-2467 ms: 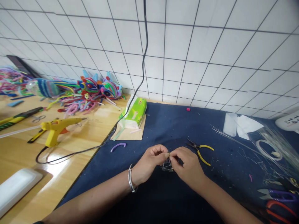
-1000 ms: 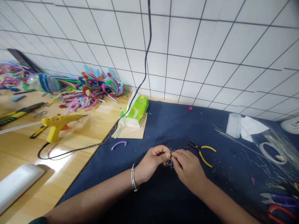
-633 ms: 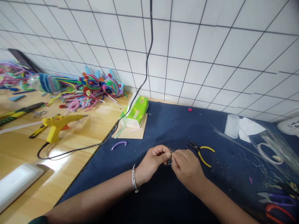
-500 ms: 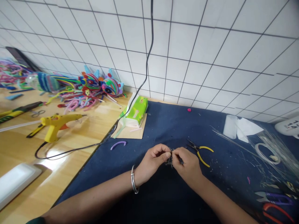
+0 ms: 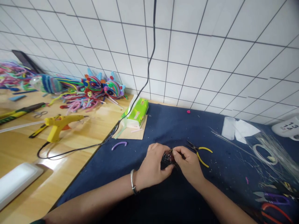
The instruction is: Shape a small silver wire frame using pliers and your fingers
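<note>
Between my hands is a small, dark, rounded wire piece (image 5: 168,158) with shiny strands and a reddish-brown part; its exact kind I cannot make out. My left hand (image 5: 154,165), with a silver bangle at the wrist, curls round its left side, fingers over the top and thumb below. My right hand (image 5: 188,161) pinches the upper right of the piece between thumb and fingertips. Just beyond my right hand, pliers (image 5: 202,152) with yellow handles lie on the dark blue cloth (image 5: 173,124).
At left are a yellow glue gun (image 5: 58,124), a white case (image 5: 20,183) and colourful pipe cleaners (image 5: 81,104). A green tissue pack (image 5: 137,110) lies ahead, crossed by a black cable (image 5: 149,65). Wires (image 5: 277,152), purple snips (image 5: 275,198) and a mug (image 5: 287,127) are at right.
My left hand has gone from a fingertip pinch to a wider grip round the wire piece, its thumb now lower. My right hand keeps pinching. The view has shifted slightly.
</note>
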A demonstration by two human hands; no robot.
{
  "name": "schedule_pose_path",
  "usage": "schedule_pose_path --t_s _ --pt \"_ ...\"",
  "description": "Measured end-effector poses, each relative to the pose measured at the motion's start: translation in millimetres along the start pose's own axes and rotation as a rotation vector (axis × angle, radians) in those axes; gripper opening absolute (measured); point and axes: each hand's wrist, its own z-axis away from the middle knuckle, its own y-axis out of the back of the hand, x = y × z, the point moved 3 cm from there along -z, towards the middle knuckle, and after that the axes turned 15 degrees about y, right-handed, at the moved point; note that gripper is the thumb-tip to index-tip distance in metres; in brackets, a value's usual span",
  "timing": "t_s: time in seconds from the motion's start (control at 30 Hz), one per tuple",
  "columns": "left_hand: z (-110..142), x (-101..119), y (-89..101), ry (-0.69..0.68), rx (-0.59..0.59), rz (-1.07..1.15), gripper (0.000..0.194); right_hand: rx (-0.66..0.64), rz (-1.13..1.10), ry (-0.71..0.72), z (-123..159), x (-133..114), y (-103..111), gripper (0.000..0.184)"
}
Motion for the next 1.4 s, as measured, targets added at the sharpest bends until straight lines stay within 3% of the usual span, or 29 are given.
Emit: schedule_pose_path --t_s 0.17,0.27,0.37,0.47,0.6,0.67,0.77,0.9,1.03,1.23,1.4 --pt "2.7 -7.3 -3.7 0.007 -0.041 0.018 0.021 0.026 0.112 0.031 -2.3 -4.4 6.6 0.015" --pt "0.6 -13.7 -4.0 0.041 -0.139 0.110 0.015 0.004 0.151 0.058 -5.5 -6.1 10.9 0.013" --pt "-4.2 -14.3 -1.5 0.001 -0.240 0.232 0.008 -0.041 -0.099 -0.043 -6.6 0.9 9.4 0.015" --pt "-7.8 -11.6 2.4 -0.100 -0.226 0.242 0.010 -0.018 -0.384 -0.149 -5.1 10.3 4.2 0.016" --pt "-7.7 -13.8 1.0 -0.107 -0.217 0.174 0.020 -0.013 -0.469 -0.199 -2.2 16.8 -1.8 0.016" --pt "-6.8 -17.0 -1.4 -0.080 -0.238 0.097 0.019 -0.046 -0.391 -0.163 -1.6 15.2 -2.1 0.015" --pt "-5.8 -20.3 -3.0 -0.073 -0.272 0.042 0.010 -0.094 -0.081 0.003 -2.7 8.0 2.3 0.014" --pt "-5.3 -21.5 -0.8 -0.036 -0.323 0.117 0.007 -0.109 0.320 0.284 -4.3 0.3 9.1 0.013" --pt "-5.7 -22.4 2.4 0.025 -0.356 0.189 0.009 -0.135 0.497 0.424 -5.0 3.5 11.9 0.015" --pt "-7.0 -26.5 5.6 0.019 -0.433 0.226 0.016 -0.027 0.608 0.467 -11.3 4.0 26.3 0.015" --pt "-9.9 -29.9 9.2 0.009 -0.457 0.271 0.012 0.032 0.555 0.340 -16.3 0.5 40.8 0.013"
